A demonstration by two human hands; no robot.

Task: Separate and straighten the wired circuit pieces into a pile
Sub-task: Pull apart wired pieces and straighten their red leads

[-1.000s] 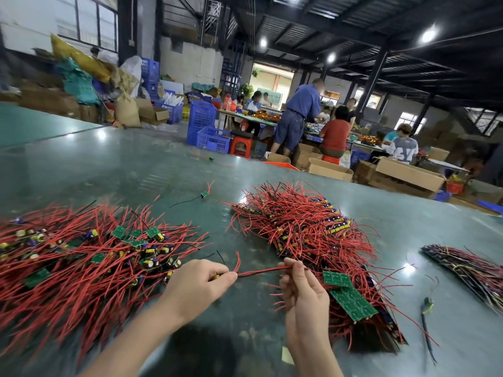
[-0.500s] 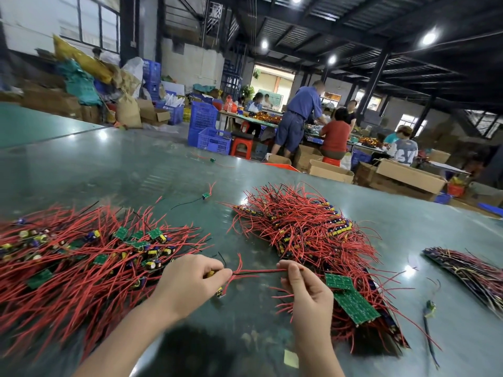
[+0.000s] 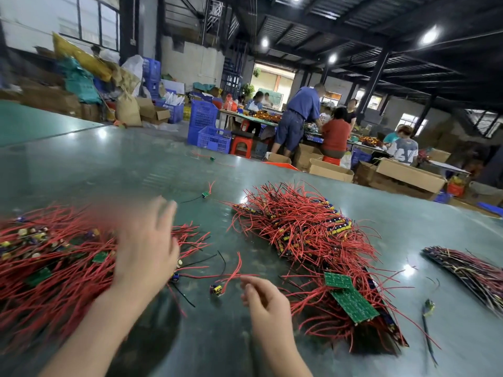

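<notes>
Lying loose at lower centre of the frame, one wired circuit piece (image 3: 217,289) sits on the green table (image 3: 408,221), between both hands, touching neither. Left hand (image 3: 148,248) is motion-blurred, fingers spread flat over the tangled red-wire heap (image 3: 46,262) at left. Right hand (image 3: 262,297) hovers just right of the piece, fingers loosely curled, gripping nothing. Straightened pile (image 3: 307,240) at centre right; darker bundle (image 3: 473,270) at the right edge.
</notes>
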